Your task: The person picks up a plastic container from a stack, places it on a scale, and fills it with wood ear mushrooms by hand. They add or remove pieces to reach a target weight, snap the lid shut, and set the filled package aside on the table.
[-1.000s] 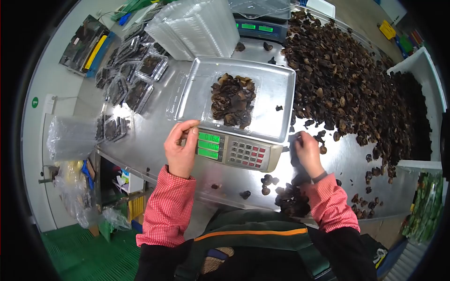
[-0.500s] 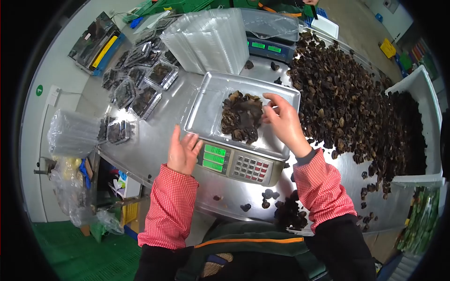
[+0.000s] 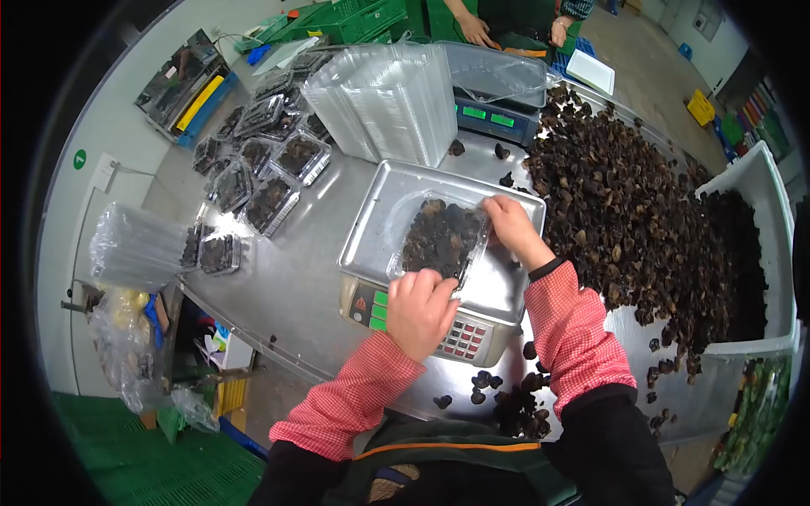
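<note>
A clear plastic clamshell box [image 3: 483, 244] filled with dark, crinkled wood ear mushrooms [image 3: 440, 236] rests on the metal pan [image 3: 371, 228] of a digital scale. My left hand [image 3: 422, 310] has its fingers curled over the box's near edge, covering part of the scale's green display [image 3: 379, 310]. At the right edge of the box, my right hand [image 3: 515, 229] grips the plastic with thumb and fingers. The keypad [image 3: 464, 337] of the scale shows below the pan, beside my left hand.
A tall stack of empty clear boxes [image 3: 380, 101] stands behind the scale, near a second scale [image 3: 494, 118]. Filled boxes [image 3: 270, 202] lie at left. Loose mushrooms [image 3: 616, 211] spread at right before a white bin [image 3: 780, 278]. Another person's hands [image 3: 477, 29] are at the back.
My left hand has moved right, from beside the scale onto the box's near edge. My right hand now grips the box's right edge. The view has shifted slightly.
</note>
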`<action>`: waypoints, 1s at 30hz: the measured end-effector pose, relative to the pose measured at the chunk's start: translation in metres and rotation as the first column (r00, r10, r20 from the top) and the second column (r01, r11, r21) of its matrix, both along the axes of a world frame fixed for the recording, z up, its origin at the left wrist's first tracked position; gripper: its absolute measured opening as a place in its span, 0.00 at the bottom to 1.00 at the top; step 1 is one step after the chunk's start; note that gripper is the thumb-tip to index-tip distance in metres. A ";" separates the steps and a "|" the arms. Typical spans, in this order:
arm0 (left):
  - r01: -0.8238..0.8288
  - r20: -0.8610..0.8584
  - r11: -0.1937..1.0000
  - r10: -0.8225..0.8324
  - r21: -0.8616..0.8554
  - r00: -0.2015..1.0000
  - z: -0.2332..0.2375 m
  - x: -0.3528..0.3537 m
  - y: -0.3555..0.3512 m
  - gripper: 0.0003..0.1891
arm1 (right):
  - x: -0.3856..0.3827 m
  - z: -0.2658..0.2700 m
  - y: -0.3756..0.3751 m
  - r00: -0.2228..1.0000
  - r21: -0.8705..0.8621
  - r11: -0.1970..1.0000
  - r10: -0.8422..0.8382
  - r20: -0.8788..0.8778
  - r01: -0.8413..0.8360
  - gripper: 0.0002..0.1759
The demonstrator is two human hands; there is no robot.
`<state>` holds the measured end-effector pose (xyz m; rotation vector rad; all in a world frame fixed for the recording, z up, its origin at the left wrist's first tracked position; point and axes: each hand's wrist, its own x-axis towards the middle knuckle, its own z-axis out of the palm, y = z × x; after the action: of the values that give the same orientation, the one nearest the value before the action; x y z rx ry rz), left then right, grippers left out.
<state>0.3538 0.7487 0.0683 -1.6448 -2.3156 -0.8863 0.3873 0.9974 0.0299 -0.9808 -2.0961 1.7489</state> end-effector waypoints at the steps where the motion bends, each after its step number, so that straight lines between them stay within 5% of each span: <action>1: -0.051 -0.021 0.999 0.051 0.002 0.998 -0.004 0.002 0.000 0.16 | 0.001 -0.004 -0.001 0.999 -0.107 0.994 -0.004 -0.036 0.000 0.18; 4: -0.196 0.079 0.980 0.193 0.035 0.978 -0.021 -0.008 -0.012 0.24 | 0.020 -0.007 -0.008 0.990 -0.323 0.946 -0.076 -0.120 0.033 0.12; 5: -0.271 0.309 0.962 0.264 -0.018 0.914 -0.022 -0.009 -0.014 0.27 | 0.026 -0.005 -0.012 0.987 -0.357 0.933 -0.095 -0.133 0.042 0.09; 7: -0.379 0.690 0.913 0.374 -0.153 0.620 -0.018 -0.012 -0.018 0.35 | 0.034 0.000 -0.022 0.974 -0.397 0.913 -0.164 -0.154 0.091 0.08; 9: -0.391 0.932 0.913 0.238 -0.117 0.275 -0.038 -0.023 -0.022 0.47 | 0.038 -0.005 -0.031 0.963 -0.384 0.915 -0.205 -0.176 0.125 0.07; 11: -0.487 0.985 0.870 -0.004 -0.080 -0.170 -0.023 -0.023 -0.016 0.50 | 0.042 0.002 -0.043 0.946 -0.340 0.935 -0.197 -0.258 0.102 0.04; 12: -0.501 0.967 0.863 -0.067 -0.068 -0.247 -0.028 -0.027 -0.020 0.52 | 0.043 0.003 -0.047 0.946 -0.331 0.939 -0.188 -0.263 0.095 0.04; 16: -0.376 0.993 0.926 -0.073 0.032 -0.095 -0.010 -0.023 -0.049 0.51 | 0.041 0.027 -0.047 0.962 -0.417 0.909 -0.125 -0.243 0.013 0.04; 19: -0.485 0.997 0.874 -0.025 -0.014 -0.075 0.003 -0.063 -0.084 0.46 | 0.026 0.044 -0.057 0.976 -0.482 0.874 -0.045 -0.215 -0.065 0.05; 23: -0.351 0.937 0.928 -0.227 0.125 -0.266 -0.021 -0.113 -0.122 0.26 | -0.020 0.069 -0.099 0.940 -0.384 0.866 0.239 -0.244 -0.320 0.07; 24: -0.389 0.924 0.912 -0.252 0.128 -0.287 -0.011 -0.117 -0.127 0.17 | -0.037 0.064 -0.097 0.900 -0.189 0.895 0.351 -0.260 -0.404 0.08; 26: -0.435 0.926 0.886 -0.290 0.164 -0.243 -0.027 -0.151 -0.149 0.18 | -0.066 0.071 -0.090 0.865 0.338 0.846 0.480 -0.147 -0.412 0.10; 28: -0.554 0.917 0.812 -0.345 0.183 -0.202 -0.045 -0.195 -0.172 0.20 | -0.094 0.096 -0.076 0.902 0.824 0.553 0.408 -0.141 -0.122 0.11; 30: -0.752 0.894 0.633 -0.425 0.181 -0.142 -0.047 -0.231 -0.187 0.26 | -0.120 0.130 -0.060 0.929 0.922 0.388 0.343 -0.139 -0.005 0.11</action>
<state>0.1226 0.5621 0.0210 0.3360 -1.6500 -3.2675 0.2674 0.9375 0.1601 -0.1053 -2.4317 0.4331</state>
